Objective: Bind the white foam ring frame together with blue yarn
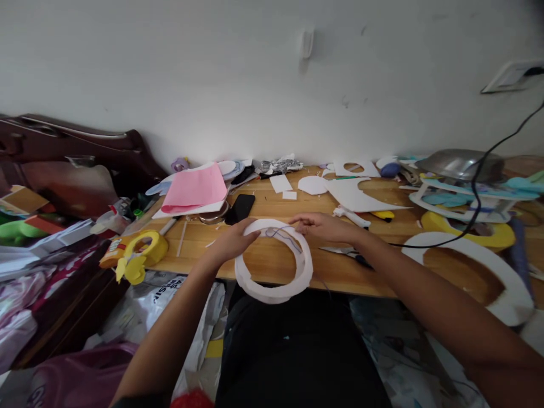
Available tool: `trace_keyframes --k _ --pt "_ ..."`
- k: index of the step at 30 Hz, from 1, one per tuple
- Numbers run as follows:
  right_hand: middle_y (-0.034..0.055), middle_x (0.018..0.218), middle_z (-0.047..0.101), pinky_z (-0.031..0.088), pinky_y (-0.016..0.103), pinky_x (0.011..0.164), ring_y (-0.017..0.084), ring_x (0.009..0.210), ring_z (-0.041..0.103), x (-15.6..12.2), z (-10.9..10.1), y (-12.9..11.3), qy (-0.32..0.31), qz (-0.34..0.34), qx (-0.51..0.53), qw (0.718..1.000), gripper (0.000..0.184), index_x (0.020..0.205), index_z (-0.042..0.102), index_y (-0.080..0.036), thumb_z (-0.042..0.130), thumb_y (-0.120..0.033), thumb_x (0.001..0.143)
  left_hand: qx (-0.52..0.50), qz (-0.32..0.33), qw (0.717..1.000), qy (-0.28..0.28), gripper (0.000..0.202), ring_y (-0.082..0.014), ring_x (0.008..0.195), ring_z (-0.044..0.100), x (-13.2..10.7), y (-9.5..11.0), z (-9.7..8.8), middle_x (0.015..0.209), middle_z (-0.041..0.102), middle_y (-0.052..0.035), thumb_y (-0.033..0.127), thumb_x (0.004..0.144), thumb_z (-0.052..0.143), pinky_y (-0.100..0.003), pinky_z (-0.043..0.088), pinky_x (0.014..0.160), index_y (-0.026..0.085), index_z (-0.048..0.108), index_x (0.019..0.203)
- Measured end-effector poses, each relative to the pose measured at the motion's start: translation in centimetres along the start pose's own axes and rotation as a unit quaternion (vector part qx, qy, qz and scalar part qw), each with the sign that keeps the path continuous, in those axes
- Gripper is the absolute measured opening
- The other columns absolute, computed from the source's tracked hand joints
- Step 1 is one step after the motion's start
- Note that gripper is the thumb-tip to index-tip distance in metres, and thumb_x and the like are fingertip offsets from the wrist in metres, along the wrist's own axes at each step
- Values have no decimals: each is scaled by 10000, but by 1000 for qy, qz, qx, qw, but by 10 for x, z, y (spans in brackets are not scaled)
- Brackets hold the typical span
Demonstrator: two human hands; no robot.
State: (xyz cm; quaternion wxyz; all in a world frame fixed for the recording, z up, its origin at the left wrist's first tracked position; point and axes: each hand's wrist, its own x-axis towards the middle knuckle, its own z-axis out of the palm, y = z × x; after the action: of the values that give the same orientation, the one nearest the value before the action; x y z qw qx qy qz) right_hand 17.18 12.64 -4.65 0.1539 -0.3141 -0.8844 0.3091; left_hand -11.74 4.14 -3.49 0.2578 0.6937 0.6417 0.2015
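Note:
A white ring [305, 266], apparently of foam or card, is tilted over the table's front edge, close to my lap. My left hand [236, 242] grips its upper left rim, thumb on top. At the upper right of the ring, my right hand [321, 226] has its fingers pinched together on a thin blue-purple thread [276, 230]. The thread loops across the ring's top and trails down inside its right side. What lies right between the right fingertips is too small to see clearly. Scissors [340, 250] with dark handles rest below my right wrist.
On the wooden table [195, 249] are a black phone [240, 209], pink sheet [195, 190], white cut-out [361, 195], glue gun [352, 217] and yellow tape roll [148, 248]. A larger white ring [505, 272] lies right, crossed by a black cable [476, 187]. A metal bowl [461, 164] sits behind.

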Motion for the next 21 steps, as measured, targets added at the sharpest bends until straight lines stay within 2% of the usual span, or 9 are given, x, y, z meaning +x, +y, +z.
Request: trace_keyframes --k 2,5,9,11,13,15,17,19,21 --pt "45 1006 767 505 292 712 201 856 694 0 -2 -4 15 9 -24 1000 287 1077 722 -220 510 -391 985 2 -14 1000 -1 462 -339 1181 645 0 0 1 1304 689 -94 508 918 552 -468 468 1031 264 612 1306" --pt "69 934 750 450 308 690 216 810 659 0 -3 -22 63 18 -74 995 288 931 718 -196 485 -351 996 -3 -14 1000 -8 425 -326 1177 654 0 1 6 1298 695 -99 477 933 534 -453 486 1016 260 614 1288" --pt "128 930 721 410 341 709 251 833 630 -6 8 -61 104 15 -129 986 270 902 705 -170 482 -290 995 -5 -13 1000 -6 385 -328 1180 654 0 6 15 1303 693 -104 435 938 529 -462 491 1008 262 607 1273" --pt "107 897 720 420 335 713 241 815 632 -11 13 -75 98 1 -131 987 242 895 709 -189 517 -306 984 -6 -11 1000 -8 364 -328 1146 667 0 8 17 1279 704 -102 432 939 526 -465 495 995 267 612 1252" --pt "85 904 726 447 337 772 242 860 640 -15 13 -80 101 -11 -123 987 227 900 713 -215 551 -357 973 -10 0 1000 -15 351 -317 1146 666 -1 8 18 1277 703 -92 434 944 518 -453 489 1007 272 618 1239" --pt "115 1023 721 440 385 908 281 1021 621 -17 7 -71 142 2 -118 983 269 971 705 -209 496 -375 998 -14 5 1000 -14 372 -312 1182 649 -3 7 15 1301 688 -88 442 948 509 -445 472 1034 270 607 1263" --pt "182 1160 678 390 474 1006 331 1163 561 -17 -2 -51 201 40 -111 972 348 1090 670 -163 372 -333 1032 -14 -5 1000 -4 416 -319 1217 629 -6 5 11 1335 668 -92 458 947 508 -454 453 1058 262 586 1306" --pt "200 1139 682 420 504 968 335 1111 590 -14 -10 -24 218 77 -88 969 356 1124 655 -135 363 -310 1020 -14 -18 1000 8 450 -327 1215 628 -9 4 6 1336 666 -98 475 944 512 -465 448 1061 256 574 1332" --pt "145 1000 734 502 439 839 285 920 661 -9 -11 -1 162 85 -44 982 289 1024 696 -150 483 -337 969 -17 -22 1000 15 457 -329 1199 635 -13 3 2 1318 675 -102 485 944 515 -464 459 1045 252 579 1331"
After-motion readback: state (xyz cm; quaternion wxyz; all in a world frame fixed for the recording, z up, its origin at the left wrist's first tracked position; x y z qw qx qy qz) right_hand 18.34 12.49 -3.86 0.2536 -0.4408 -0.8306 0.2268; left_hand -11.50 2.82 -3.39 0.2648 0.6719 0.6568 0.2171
